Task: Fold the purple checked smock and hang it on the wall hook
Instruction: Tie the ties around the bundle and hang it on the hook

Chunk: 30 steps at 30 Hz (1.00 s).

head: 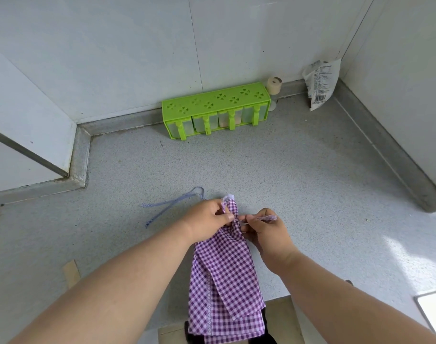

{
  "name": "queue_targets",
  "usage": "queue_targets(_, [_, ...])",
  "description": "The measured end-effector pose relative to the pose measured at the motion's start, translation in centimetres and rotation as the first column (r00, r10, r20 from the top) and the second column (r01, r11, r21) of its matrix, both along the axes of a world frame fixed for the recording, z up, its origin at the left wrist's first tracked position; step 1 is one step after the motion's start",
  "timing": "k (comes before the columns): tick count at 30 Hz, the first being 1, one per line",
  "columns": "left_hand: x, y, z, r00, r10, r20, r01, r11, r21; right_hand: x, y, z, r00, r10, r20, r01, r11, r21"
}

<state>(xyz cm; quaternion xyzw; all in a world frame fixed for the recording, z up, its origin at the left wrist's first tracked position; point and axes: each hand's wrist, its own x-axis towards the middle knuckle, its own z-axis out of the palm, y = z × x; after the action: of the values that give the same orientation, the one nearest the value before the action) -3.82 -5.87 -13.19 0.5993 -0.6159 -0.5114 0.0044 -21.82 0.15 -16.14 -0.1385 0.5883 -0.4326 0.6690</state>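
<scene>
On the speckled grey countertop (298,170), in front of the green spice rack (215,111), left hand (207,220) grips the purple checked smock (224,276); right hand (266,229) pinches its tie (267,217).

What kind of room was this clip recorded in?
Most likely a kitchen corner: a grey speckled countertop meets pale wall panels, a bright green plastic seasoning rack with clear drawers stands against the back wall, and a white printed food packet leans in the corner.
</scene>
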Motion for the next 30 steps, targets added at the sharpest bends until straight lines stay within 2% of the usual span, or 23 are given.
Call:
queue_targets(3, [0.3,0.1,0.2,1.000,0.007,0.024,-0.006,1.000,-0.024,-0.4,0.3,0.2,0.993,-0.096,0.075,0.087,0.989,0.119])
queue_targets(5, [0.5,0.2,0.2,0.999,-0.002,0.049,0.004,0.999,-0.042,-0.6,0.6,-0.3,0.989,-0.128,0.068,0.113,0.976,0.188])
queue_targets(9, [0.2,0.5,0.0,0.998,0.028,0.061,-0.025,0.999,-0.046,-0.8,0.5,-2.1,0.983,-0.170,-0.063,0.181,0.927,0.329])
queue_targets(11, [-0.1,0.6,0.1,0.995,0.041,0.094,-0.034,0.997,-0.075,-1.0,0.2,-2.4,0.977,-0.182,-0.115,0.210,0.923,0.322])
queue_targets(15, [-0.5,1.0,0.4,0.993,0.046,0.107,-0.036,0.995,-0.095,-1.1,0.0,-2.3,0.947,-0.007,-0.322,0.118,0.938,0.327])
queue_targets(18, [-0.8,1.1,0.4,0.996,0.051,0.071,-0.044,0.994,-0.095,-1.4,0.2,-1.6,0.820,0.174,-0.545,-0.033,0.966,0.258])
queue_targets(21, [-1.0,1.1,0.1,0.997,0.075,0.025,-0.073,0.994,-0.082,-1.8,0.3,-0.2,0.679,0.230,-0.697,-0.163,0.973,0.163])
queue_targets(22, [-1.1,1.1,-0.1,0.996,0.093,0.003,-0.093,0.993,-0.067,-2.0,0.4,0.1,0.596,0.234,-0.768,-0.223,0.967,0.122])
queue_targets(23, [-1.1,1.1,-0.2,0.994,0.107,-0.014,-0.108,0.993,-0.053,-2.2,0.4,0.4,0.474,0.223,-0.852,-0.307,0.949,0.078])
queue_targets(25, [-1.1,1.1,-0.5,0.991,0.128,-0.028,-0.129,0.990,-0.050,-2.3,0.2,0.6,0.203,0.189,-0.961,-0.544,0.838,0.050])
queue_targets(26, [-1.1,1.1,-0.5,0.991,0.131,-0.028,-0.132,0.990,-0.056,-2.2,0.0,0.6,0.147,0.210,-0.967,-0.644,0.762,0.068])
queue_targets(28, [-1.2,1.2,-0.4,0.991,0.129,-0.025,-0.130,0.989,-0.071,-1.7,-0.6,0.7,0.127,0.362,-0.923,-0.743,0.652,0.153])
queue_targets(30, [-1.3,1.2,-0.5,0.992,0.125,-0.020,-0.126,0.989,-0.074,-1.3,-0.9,0.4,0.086,0.440,-0.894,-0.766,0.603,0.224])
